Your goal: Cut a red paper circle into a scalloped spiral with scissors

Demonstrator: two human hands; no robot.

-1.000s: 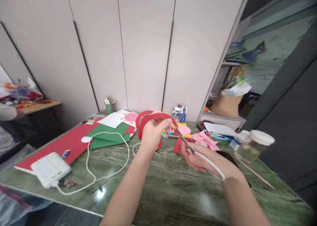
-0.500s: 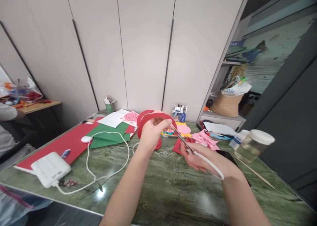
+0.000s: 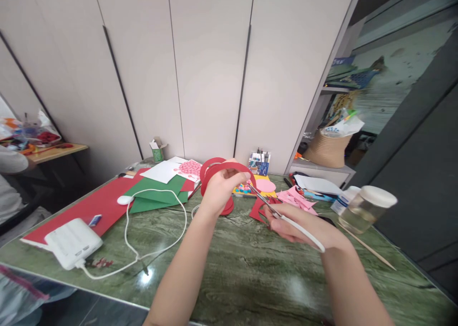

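My left hand (image 3: 219, 188) is raised over the green marble table (image 3: 236, 269) and pinches a red paper ring (image 3: 214, 168) by its upper edge. My right hand (image 3: 298, 227) grips white-handled scissors (image 3: 286, 219). Their blades point up and left, with the tips close to the ring just below my left thumb. Red paper offcuts (image 3: 258, 209) lie on the table under the blades.
Green, red and white paper sheets (image 3: 153, 190) lie at back left beside a white power bank (image 3: 73, 242) with a looping cable (image 3: 157, 221). Pink scraps (image 3: 295, 198), a pen holder (image 3: 259, 163) and a lidded glass jar (image 3: 365, 209) stand at right. Another person's sleeve (image 3: 10, 164) shows at far left.
Both hands stay almost in place; the right hand with the scissors has shifted slightly right and up, and the view has drifted a little.
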